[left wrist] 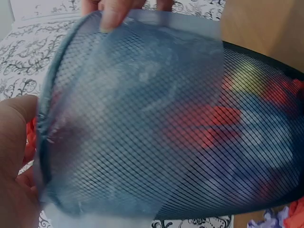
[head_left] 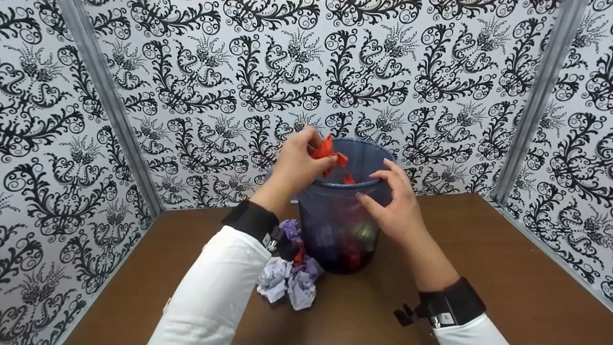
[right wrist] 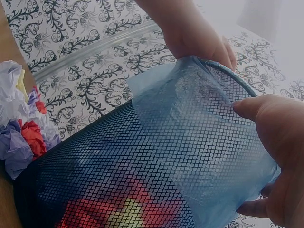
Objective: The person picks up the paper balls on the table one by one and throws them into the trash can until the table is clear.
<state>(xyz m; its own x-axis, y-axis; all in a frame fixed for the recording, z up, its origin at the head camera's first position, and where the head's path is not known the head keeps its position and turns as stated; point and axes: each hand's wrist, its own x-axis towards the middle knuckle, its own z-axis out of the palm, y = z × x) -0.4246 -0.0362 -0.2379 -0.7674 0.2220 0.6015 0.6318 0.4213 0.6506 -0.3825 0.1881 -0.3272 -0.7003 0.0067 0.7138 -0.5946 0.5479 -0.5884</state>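
In the head view my left hand (head_left: 298,162) pinches a crumpled red paper (head_left: 323,149) over the left side of a dark blue mesh wastebasket (head_left: 330,215). Another bit of red paper (head_left: 348,178) shows just inside the rim. At the basket's right side, my right hand (head_left: 401,206) holds the rim, thumb outside and fingers at the top edge. A thin translucent bag (right wrist: 161,95) lines the basket and folds down over its outside. Through the mesh in the left wrist view, red paper (left wrist: 209,126) and yellow paper (left wrist: 248,78) balls show within.
Left of the basket, on the brown table (head_left: 459,249), lies a heap of crumpled paper: white (head_left: 274,279), lavender (head_left: 301,290), purple (head_left: 290,229) and red (head_left: 299,253). Black-and-white patterned panels (head_left: 268,62) stand behind and on both sides.
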